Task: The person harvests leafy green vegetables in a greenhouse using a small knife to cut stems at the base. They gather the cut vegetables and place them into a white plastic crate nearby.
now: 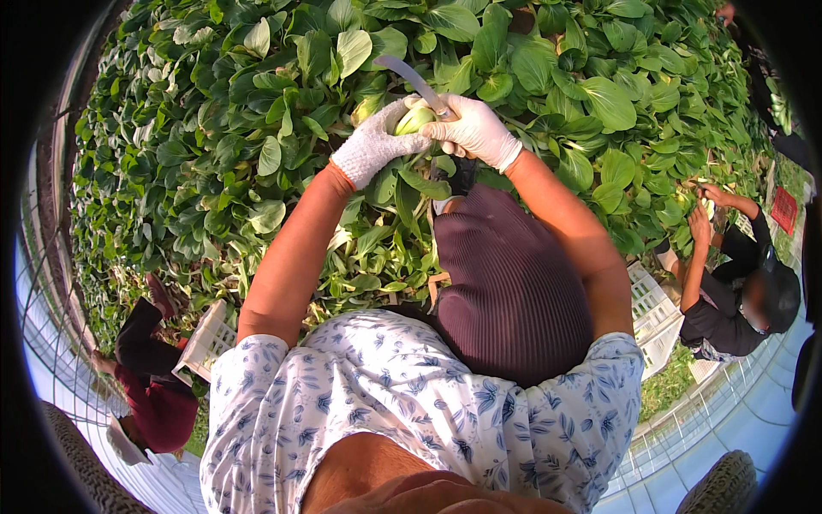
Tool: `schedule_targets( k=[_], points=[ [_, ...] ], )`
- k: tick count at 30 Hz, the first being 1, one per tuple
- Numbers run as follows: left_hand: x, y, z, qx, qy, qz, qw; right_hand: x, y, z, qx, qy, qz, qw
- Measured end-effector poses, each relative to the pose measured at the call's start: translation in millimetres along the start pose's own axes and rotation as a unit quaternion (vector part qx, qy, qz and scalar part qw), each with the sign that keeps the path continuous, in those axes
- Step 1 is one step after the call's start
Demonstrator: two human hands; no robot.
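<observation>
My left hand (381, 141), in a white knitted glove with an orange cuff edge, is closed around the pale base of a leafy bok choy (415, 121). Its green leaves hang down below the hand. My right hand (474, 127), in a thin white glove, holds a curved harvesting knife (414, 78), with fingertips also against the plant's base. The grey blade points up and to the left, above the bok choy. Both hands are close together over the dense leafy crop (270, 128). The knife's handle is mostly hidden in the right hand.
Co-workers crouch at the lower left (160, 405) and at the right (725, 302). A white slatted crate (205, 340) stands left of me, another (652, 315) at my right. A red crate (784, 211) lies at the far right. My bent knee (507, 276) is just below my hands.
</observation>
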State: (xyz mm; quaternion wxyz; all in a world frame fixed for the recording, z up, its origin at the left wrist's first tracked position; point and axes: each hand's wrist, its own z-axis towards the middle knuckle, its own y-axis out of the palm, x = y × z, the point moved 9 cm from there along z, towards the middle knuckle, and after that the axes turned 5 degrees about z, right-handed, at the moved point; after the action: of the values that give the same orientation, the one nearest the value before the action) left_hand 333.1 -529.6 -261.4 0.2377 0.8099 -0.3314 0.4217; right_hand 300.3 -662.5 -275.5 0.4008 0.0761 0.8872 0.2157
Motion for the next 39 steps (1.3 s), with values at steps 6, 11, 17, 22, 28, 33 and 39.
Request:
schedule_targets(
  k=[6, 11, 17, 22, 28, 33, 39],
  points=[
    [-8, 0, -8, -0.151, -0.059, -0.097, 0.982, -27, 14, -7, -0.098, 0.062, -0.072, 0.991],
    [8, 4, -15, -0.185, -0.062, -0.152, 0.969, -38, 13, -16, -0.113, 0.075, -0.084, 0.987],
    [16, -19, -3, -0.077, -0.002, 0.585, 0.807, 15, -12, -20, 0.029, -0.065, -0.447, 0.892],
    [3, -33, -17, -0.032, 0.001, 0.553, 0.833, 115, -93, -68, 0.162, 0.054, -0.275, 0.946],
    [-61, 9, -14, -0.149, -0.001, 0.604, 0.783, 179, -134, -99, 0.328, 0.012, -0.037, 0.944],
    [-82, 37, 3, -0.169, 0.028, 0.624, 0.763, 159, -153, -64, 0.422, -0.005, 0.014, 0.907],
    [-37, 65, 30, -0.06, 0.127, 0.581, 0.802, 114, -156, -19, 0.424, -0.049, -0.09, 0.9]
  ],
)
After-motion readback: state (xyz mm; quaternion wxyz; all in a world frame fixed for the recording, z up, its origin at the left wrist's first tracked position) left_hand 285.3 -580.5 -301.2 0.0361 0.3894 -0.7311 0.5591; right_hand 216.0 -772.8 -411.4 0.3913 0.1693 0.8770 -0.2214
